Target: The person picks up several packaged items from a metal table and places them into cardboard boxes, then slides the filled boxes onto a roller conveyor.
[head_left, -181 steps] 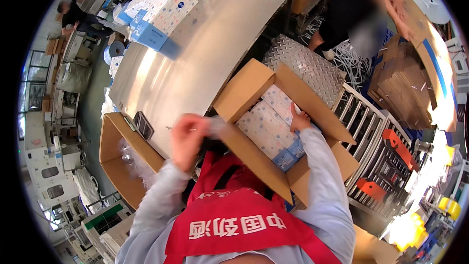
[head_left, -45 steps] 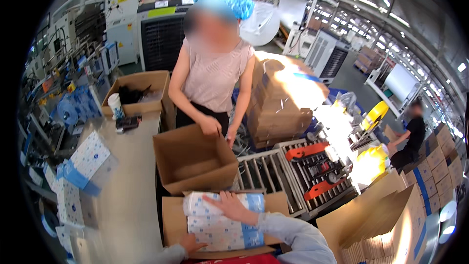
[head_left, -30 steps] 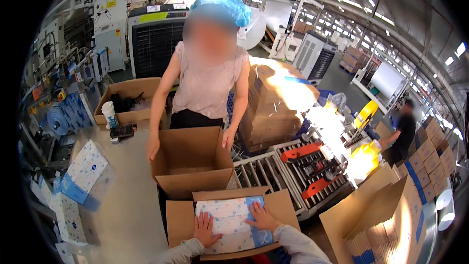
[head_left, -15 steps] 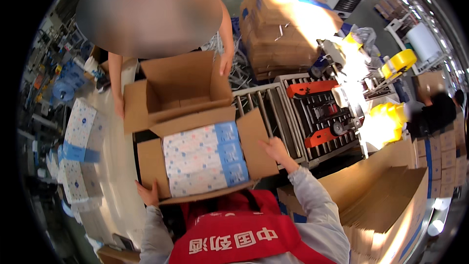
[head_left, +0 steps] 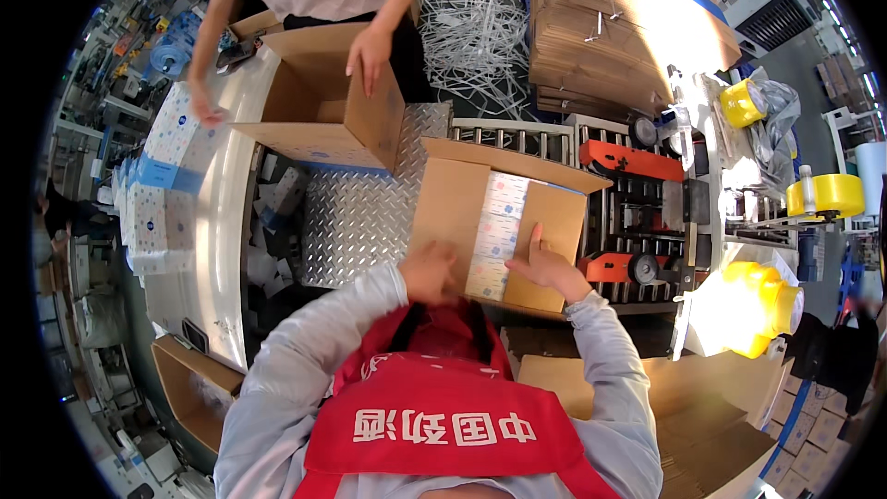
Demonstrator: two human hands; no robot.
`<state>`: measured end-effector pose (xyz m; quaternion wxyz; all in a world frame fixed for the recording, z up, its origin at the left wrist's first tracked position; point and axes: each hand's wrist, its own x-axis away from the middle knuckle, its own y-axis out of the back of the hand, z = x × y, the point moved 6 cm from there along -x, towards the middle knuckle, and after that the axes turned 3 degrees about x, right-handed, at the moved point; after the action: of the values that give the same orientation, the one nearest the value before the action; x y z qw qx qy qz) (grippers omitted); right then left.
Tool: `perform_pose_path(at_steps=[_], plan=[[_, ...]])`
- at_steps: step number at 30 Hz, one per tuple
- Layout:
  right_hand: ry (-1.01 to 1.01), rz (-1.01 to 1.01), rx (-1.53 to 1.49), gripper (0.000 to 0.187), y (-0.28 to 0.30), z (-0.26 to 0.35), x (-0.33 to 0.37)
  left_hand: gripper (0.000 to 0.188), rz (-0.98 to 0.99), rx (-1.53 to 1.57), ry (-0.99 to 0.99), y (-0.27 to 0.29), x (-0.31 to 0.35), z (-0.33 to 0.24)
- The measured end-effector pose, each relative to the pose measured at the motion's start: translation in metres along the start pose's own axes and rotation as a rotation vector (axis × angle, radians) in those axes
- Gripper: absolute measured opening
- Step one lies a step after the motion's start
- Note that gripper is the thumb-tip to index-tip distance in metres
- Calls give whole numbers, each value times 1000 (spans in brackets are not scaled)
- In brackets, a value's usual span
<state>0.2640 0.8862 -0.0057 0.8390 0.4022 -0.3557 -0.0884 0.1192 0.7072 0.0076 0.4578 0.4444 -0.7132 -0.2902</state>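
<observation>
A brown carton (head_left: 448,199) stands in front of me at the metal rollers. Its left and right flaps are folded inward, and its far flap stands up. Between the side flaps shows a strip of white packs (head_left: 500,236) with blue and pink marks. My right hand (head_left: 548,272) lies on the right flap with thumb and fingers apart. My left hand (head_left: 428,273) is at the near corner of the left flap, its fingers blurred and partly hidden.
Across from me a co-worker handles an open carton (head_left: 312,134) beside a diamond-plate surface (head_left: 360,222). A red-armed roller machine (head_left: 633,162) is on the right, with yellow tape rolls (head_left: 825,196). Patterned packs (head_left: 166,222) stand along the left table (head_left: 231,249); flattened cartons (head_left: 601,46) pile behind.
The filled carton has moved right onto the rollers, and its side flaps have folded in. Both my hands have shifted onto the flaps. The co-worker's carton has turned and moved apart from mine.
</observation>
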Motion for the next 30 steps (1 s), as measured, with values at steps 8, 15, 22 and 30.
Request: perform_pose_path(at_steps=[8, 15, 22, 30], plan=[[291, -983, 432, 67, 132, 38, -12, 124, -690, 715, 548, -15, -39, 92], [525, -664, 189, 57, 28, -30, -5, 87, -962, 1266, 635, -20, -58, 104], [80, -876, 177, 66, 67, -70, -20, 76, -1101, 1230, 485, -39, -171, 63], [-4, -1056, 147, 57, 97, -143, -5, 77, -1114, 1301, 393, -4, -255, 19]])
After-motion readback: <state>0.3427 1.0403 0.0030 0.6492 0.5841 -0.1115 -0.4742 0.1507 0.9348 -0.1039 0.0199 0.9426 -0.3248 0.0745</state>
